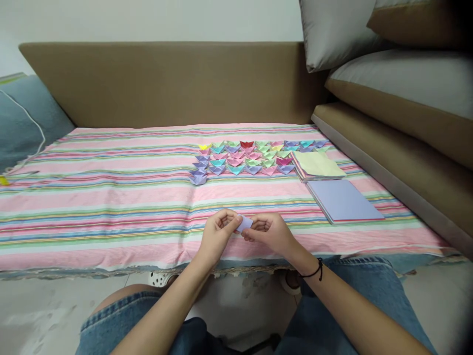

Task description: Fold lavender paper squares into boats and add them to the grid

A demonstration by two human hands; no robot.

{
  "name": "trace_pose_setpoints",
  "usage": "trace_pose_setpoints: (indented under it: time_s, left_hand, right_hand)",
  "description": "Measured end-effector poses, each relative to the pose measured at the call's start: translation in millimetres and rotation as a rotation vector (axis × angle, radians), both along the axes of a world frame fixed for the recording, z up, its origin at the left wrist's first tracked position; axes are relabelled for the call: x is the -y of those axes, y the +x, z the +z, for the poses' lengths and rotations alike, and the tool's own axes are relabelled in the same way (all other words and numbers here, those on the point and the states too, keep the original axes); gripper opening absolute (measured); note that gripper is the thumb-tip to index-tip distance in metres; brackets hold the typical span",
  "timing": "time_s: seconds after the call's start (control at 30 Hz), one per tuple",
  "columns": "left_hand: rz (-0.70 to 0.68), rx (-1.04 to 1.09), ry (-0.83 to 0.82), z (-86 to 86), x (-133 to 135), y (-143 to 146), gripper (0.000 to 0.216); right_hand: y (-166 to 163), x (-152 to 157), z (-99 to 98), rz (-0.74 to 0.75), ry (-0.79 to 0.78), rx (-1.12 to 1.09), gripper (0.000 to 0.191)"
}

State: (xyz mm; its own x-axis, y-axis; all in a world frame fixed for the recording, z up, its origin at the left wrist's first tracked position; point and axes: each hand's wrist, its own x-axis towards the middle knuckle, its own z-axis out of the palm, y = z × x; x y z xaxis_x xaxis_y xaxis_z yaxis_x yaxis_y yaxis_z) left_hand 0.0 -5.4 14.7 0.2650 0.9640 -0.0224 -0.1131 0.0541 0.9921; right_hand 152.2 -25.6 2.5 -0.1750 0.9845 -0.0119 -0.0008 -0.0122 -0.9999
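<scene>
A small folded piece of lavender paper (245, 224) is held up above the front of the striped cloth. My left hand (219, 230) pinches its left edge between thumb and fingers. On the other side my right hand (269, 231) has its thumb and fingers closed on the lower right part of the same paper. Beyond both hands lie rows of folded paper boats (235, 160) in purple, pink, green, blue, yellow and red. One lavender boat (198, 178) sits at the near left corner of these rows.
Right of the boats lies a stack of paper topped with pale yellow (320, 163). Nearer is a stack of square lavender sheets (343, 199). Cushions (399, 93) pile up on the right, and a brown backrest (177, 84) stands behind the striped cloth (92, 197). A white cord (35, 123) hangs at left.
</scene>
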Motion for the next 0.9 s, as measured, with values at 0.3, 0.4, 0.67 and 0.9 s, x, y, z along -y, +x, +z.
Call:
trace_pose_setpoints:
  time_s: [0.3, 0.4, 0.67, 0.9]
  left_hand:
    - [0.007, -0.169, 0.064, -1.4, -3.5, -0.8, 0.022]
    - [0.044, -0.339, 0.211, -4.2, -2.7, -1.1, 0.019]
    - [0.147, -0.621, 0.446, -5.3, 0.0, 0.4, 0.010]
    - [0.080, -0.863, 0.588, -14.8, -0.2, 3.9, 0.012]
  right_hand:
    - [4.5, -2.5, -0.3, -0.120, 0.082, 0.081, 0.019]
    - [2.7, -3.1, -4.2, -0.141, 0.149, 0.136, 0.014]
    - [-1.8, -1.8, -6.1, -0.228, 0.293, 0.301, 0.011]
    - [-3.0, -3.6, -9.0, -0.268, 0.418, 0.433, 0.014]
